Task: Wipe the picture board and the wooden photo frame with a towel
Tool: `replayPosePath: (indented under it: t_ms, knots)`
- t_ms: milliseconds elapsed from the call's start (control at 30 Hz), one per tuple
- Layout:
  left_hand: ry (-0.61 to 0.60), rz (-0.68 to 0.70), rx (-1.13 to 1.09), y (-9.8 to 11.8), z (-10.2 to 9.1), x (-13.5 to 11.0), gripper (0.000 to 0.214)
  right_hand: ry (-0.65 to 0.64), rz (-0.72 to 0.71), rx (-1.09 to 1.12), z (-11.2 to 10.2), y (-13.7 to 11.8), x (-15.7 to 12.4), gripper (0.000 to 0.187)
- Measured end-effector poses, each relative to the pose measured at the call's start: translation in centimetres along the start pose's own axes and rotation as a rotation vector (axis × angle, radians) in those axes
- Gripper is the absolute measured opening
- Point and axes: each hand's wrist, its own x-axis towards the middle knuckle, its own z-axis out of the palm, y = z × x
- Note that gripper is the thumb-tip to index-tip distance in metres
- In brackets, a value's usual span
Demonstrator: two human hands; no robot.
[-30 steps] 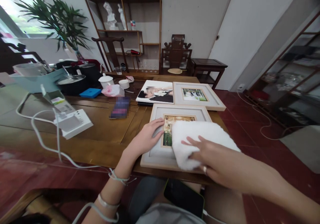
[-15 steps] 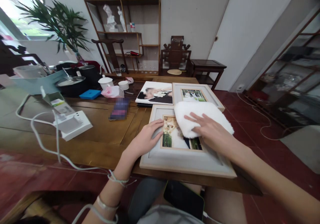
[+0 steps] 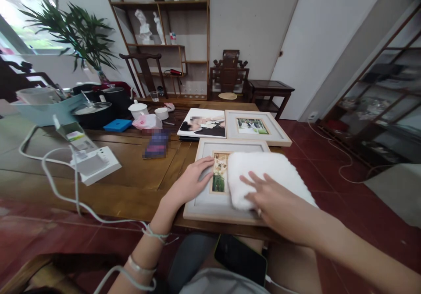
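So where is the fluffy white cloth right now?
In the head view, the fluffy white cloth lies on the right half of the nearest wood-edged picture frame, pressed flat under the right hand, while the left hand rests on the frame's left side.

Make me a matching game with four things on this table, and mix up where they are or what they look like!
Things:
1. white fluffy cloth
2. blue box
3. left hand
4. white lidded cup

Descriptions:
A. flat on the near frame's left border
B. under the right hand
C. beside the black pot
D. behind the pink bag

Pairs: 1-B, 2-C, 3-A, 4-D
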Motion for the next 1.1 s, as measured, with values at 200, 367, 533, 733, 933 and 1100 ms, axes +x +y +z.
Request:
replayPosePath:
  t_ms: [200,367,533,733,933,1100]
  knots:
    - [0.013,0.004,-0.004,0.0,0.0,-0.1,0.034,-0.129,-0.109,0.125,-1.0,-3.3,-3.0,0.047]
    - [0.016,0.011,-0.008,0.0,0.1,-0.1,0.033,0.049,-0.053,0.123,0.9,-1.4,-1.4,0.046]
    - [-0.001,-0.013,-0.008,0.1,0.0,-0.1,0.036,0.272,0.043,-0.032,2.6,3.5,2.2,0.044]
    - [-0.009,-0.032,-0.002,0.0,0.0,-0.1,0.036,0.371,0.087,-0.179,2.5,7.9,6.3,0.041]
    - [-0.004,-0.015,-0.007,0.0,-0.1,-0.1,0.036,0.245,0.054,-0.071,2.1,6.4,5.4,0.040]
    - [0.023,0.007,-0.007,-0.1,0.0,-0.1,0.033,0.046,-0.043,0.080,0.1,2.8,0.5,0.050]
